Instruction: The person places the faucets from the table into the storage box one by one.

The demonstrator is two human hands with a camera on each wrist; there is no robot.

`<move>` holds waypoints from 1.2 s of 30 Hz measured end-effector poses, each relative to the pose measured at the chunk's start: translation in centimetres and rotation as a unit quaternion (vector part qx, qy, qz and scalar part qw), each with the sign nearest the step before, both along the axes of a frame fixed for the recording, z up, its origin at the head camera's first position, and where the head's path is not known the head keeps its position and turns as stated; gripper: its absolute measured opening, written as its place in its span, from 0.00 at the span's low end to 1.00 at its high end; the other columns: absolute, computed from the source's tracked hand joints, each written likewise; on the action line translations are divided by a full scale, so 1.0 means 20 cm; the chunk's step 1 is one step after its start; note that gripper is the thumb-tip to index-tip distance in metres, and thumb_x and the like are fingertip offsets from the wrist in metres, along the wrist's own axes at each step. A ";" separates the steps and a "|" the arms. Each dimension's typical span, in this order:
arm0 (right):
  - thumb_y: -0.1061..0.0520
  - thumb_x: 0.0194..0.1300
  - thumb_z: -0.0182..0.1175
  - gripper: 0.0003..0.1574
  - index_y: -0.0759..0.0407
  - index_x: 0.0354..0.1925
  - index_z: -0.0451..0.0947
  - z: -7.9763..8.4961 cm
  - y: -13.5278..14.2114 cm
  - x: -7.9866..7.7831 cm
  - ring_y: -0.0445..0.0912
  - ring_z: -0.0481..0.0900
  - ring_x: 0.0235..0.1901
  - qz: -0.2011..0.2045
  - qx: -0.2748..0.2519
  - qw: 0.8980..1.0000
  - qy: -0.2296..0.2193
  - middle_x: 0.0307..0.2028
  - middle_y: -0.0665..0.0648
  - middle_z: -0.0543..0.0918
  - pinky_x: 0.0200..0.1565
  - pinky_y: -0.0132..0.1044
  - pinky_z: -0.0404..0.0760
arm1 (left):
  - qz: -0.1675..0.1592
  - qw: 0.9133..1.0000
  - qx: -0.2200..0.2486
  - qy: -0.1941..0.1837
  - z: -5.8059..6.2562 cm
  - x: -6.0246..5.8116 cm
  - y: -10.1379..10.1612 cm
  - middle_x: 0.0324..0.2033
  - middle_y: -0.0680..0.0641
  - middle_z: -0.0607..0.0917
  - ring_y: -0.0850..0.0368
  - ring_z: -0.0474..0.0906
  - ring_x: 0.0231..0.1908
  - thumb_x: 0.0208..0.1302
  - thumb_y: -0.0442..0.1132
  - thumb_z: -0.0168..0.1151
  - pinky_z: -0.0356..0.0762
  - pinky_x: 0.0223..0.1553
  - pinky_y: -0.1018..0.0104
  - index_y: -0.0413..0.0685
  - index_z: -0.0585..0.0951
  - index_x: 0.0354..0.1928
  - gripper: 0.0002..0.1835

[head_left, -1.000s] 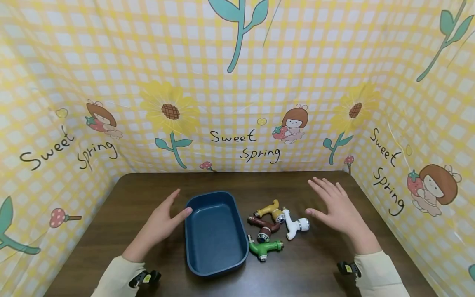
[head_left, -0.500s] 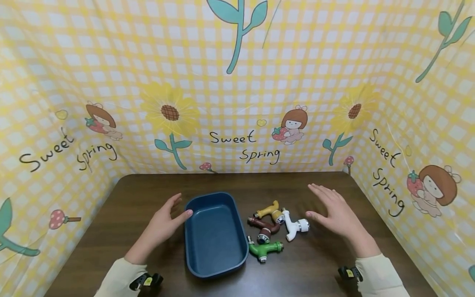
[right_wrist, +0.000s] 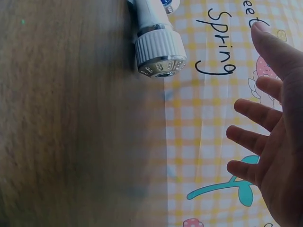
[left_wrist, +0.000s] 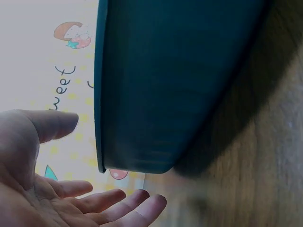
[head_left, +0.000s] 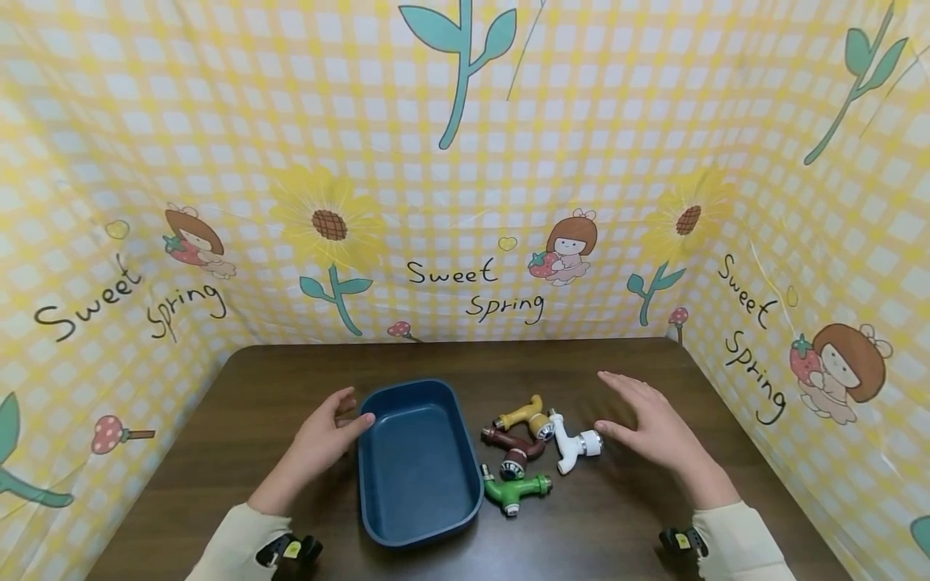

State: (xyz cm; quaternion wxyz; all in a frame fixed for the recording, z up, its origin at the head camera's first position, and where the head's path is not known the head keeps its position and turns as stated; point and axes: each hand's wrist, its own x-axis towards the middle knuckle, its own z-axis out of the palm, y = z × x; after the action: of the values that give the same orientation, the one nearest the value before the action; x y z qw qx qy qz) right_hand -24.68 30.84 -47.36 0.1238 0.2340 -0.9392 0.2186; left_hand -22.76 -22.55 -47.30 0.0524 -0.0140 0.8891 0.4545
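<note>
In the head view a dark blue rectangular basin (head_left: 421, 476) stands on the table, its inside bare. My left hand (head_left: 323, 436) hovers at the basin's left side with thumb and fingers spread; the left wrist view shows the thumb (left_wrist: 59, 125) apart from the rim. To the basin's right lie a yellow tap (head_left: 519, 415), a dark red tap (head_left: 519, 443), a green tap (head_left: 519, 488) and a white tap (head_left: 570, 444), close together. My right hand (head_left: 657, 428) is held above the table, right of the white tap, its fingers extended and holding nothing.
The brown wooden table (head_left: 596, 524) reaches back to a yellow checked cloth (head_left: 465, 194) hung at the back and both sides. The green tap lies right beside the basin's right wall.
Both hands have come down slightly, and the left fingers bend a little more. The basin and taps stay in place on the table; the head view has shifted slightly.
</note>
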 end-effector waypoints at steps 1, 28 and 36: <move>0.34 0.63 0.68 0.52 0.49 0.77 0.63 0.00 0.00 0.00 0.61 0.66 0.71 -0.001 -0.002 1.000 -0.005 0.72 0.61 0.70 0.68 0.68 0.60 | 0.002 1.000 0.007 -0.002 0.00 0.00 0.00 0.72 0.29 0.66 0.32 0.70 0.67 0.74 0.51 0.60 0.84 0.51 0.46 0.39 0.55 0.79 0.42; 0.34 0.64 0.67 0.46 0.49 0.73 0.69 -0.07 -0.03 0.04 0.61 0.73 0.67 -0.011 -0.003 0.999 -0.042 0.67 0.58 0.77 0.65 0.67 0.67 | 0.008 0.997 0.068 -0.031 -0.05 -0.04 0.03 0.71 0.26 0.66 0.33 0.75 0.62 0.73 0.37 0.60 0.87 0.42 0.52 0.37 0.57 0.78 0.36; 0.35 0.64 0.68 0.45 0.50 0.72 0.71 -0.08 -0.04 0.02 0.59 0.74 0.66 0.005 -0.003 0.999 -0.047 0.66 0.57 0.78 0.64 0.63 0.71 | -0.005 0.997 0.072 -0.027 -0.06 -0.03 0.03 0.67 0.28 0.71 0.37 0.77 0.59 0.73 0.36 0.59 0.87 0.43 0.53 0.34 0.61 0.75 0.33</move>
State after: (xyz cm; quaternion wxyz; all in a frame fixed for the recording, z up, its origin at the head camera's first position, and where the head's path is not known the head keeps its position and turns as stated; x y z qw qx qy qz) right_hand -24.23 30.10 -48.98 0.0795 0.2281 -0.9420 0.2331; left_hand -23.43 -21.99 -48.43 0.0791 -0.0183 0.8526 0.5163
